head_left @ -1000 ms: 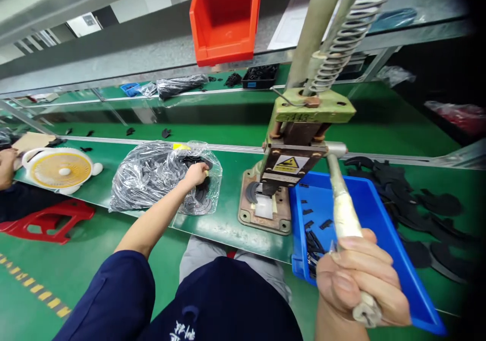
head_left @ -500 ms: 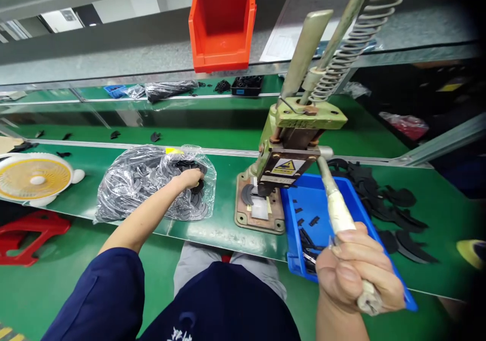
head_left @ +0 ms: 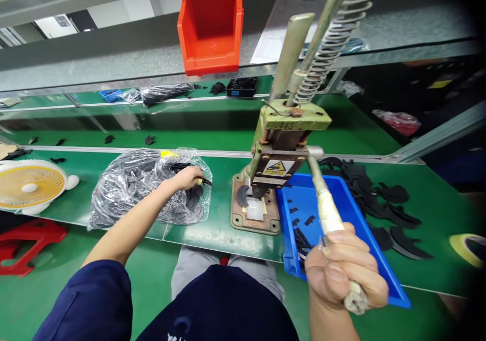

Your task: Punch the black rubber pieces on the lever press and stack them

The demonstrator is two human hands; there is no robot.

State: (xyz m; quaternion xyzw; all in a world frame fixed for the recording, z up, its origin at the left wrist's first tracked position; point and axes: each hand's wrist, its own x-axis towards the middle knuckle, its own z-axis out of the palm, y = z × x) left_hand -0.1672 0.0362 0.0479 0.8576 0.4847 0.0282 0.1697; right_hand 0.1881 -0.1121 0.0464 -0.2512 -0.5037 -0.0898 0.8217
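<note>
My right hand [head_left: 343, 270] is wrapped round the taped lever handle [head_left: 326, 212] of a green manual press [head_left: 279, 153], low and to the right. A black curved part [head_left: 243, 195] lies on the press base under the ram. My left hand [head_left: 187, 177] is at the mouth of a clear plastic bag [head_left: 129, 184] full of black curved parts, its fingers pinched on one thin black part [head_left: 205, 182] drawn out towards the press.
A blue tray [head_left: 353, 209] with small black offcuts sits right of the press. Loose black parts [head_left: 383, 204] lie beyond it. A yellow-and-white fan [head_left: 30, 185] stands far left, a red bin [head_left: 208, 24] on the shelf above, a tape roll [head_left: 469, 242] at the right edge.
My left hand has lifted out of the bag with a black part pinched in it. My right hand stays on the lever. The view has shifted slightly right.
</note>
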